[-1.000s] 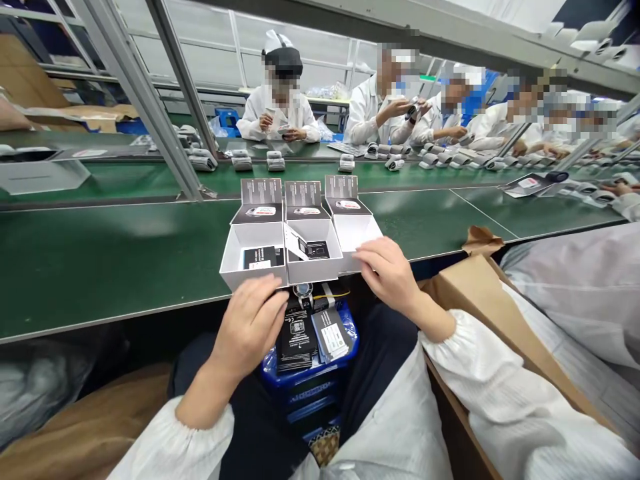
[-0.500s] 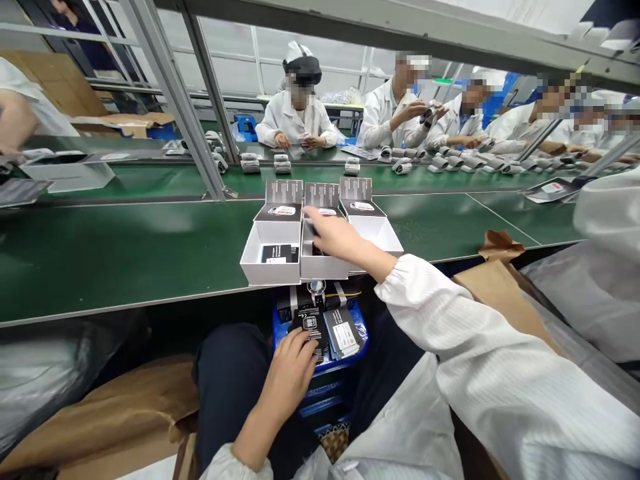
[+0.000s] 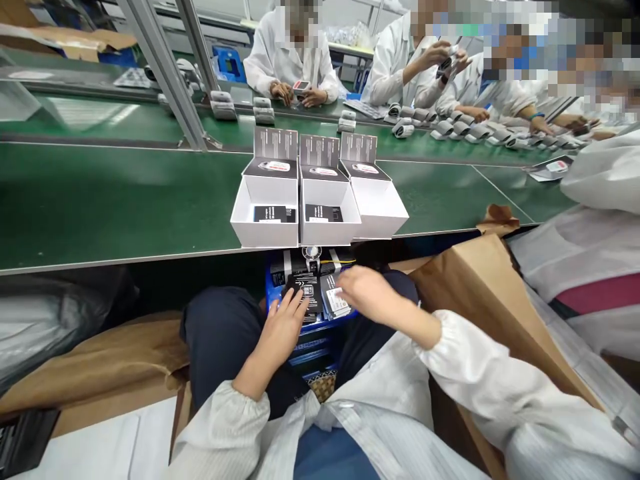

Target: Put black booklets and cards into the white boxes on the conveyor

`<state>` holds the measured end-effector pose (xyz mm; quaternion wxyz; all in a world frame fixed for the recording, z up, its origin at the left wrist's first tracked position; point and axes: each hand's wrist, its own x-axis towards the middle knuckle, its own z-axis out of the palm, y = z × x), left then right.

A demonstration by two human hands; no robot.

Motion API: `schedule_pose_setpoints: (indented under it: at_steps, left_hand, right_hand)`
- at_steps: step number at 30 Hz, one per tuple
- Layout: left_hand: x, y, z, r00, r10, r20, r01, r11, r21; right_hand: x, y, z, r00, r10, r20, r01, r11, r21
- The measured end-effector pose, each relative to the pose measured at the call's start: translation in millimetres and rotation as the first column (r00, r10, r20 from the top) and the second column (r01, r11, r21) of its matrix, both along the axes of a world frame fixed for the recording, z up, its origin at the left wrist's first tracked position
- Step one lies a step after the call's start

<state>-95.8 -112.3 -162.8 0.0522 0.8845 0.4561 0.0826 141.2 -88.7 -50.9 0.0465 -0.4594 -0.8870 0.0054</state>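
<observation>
My left hand (image 3: 281, 328) lies with fingers stretched over a stack of black printed cards (image 3: 310, 293) in a blue crate (image 3: 271, 291) at my knees. My right hand (image 3: 373, 295) reaches over the grey-and-white leaflets (image 3: 334, 298) beside that stack; its fingertips are blurred, so its grip is unclear. Three white boxes with dark lids raised stand side by side on the green bench. Black booklets lie in the left box (image 3: 265, 235) and the middle box (image 3: 330, 235). The right box (image 3: 383, 225) shows only white inside.
A round metal-rimmed item (image 3: 311, 253) sits at the crate's back, under the edge of the green bench (image 3: 125, 213). Open brown cartons flank my legs, one at right (image 3: 470, 280). Across the bench, co-workers in white coats handle small devices near rows of grey-white pieces (image 3: 470, 130).
My right hand has moved from the middle box down to the leaflets in the crate. A black booklet now shows plainly in the middle box. My left hand stays on the cards; the view tilts down.
</observation>
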Motion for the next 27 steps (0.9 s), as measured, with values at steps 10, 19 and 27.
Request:
schedule_pose_setpoints:
  at_steps: [10, 19, 27]
  left_hand:
    - [-5, -4, 5.3, 0.995, -0.084, 0.055, 0.08, 0.994, 0.074]
    - [6, -23, 58.7, 0.916, -0.313, 0.251, 0.19, 0.89, 0.414]
    - [53, 27, 167.6, 0.831, -0.399, 0.387, 0.015, 0.712, 0.702]
  right_hand:
    - [8, -24, -85.7, 0.983, 0.074, 0.166, -0.055, 0.992, -0.113]
    - [19, -38, -32.5, 0.966, -0.14, -0.219, 0.106, 0.981, -0.161]
    - [32, -33, 75.5, 0.89, 0.068, -0.45, 0.146, 0.894, 0.423]
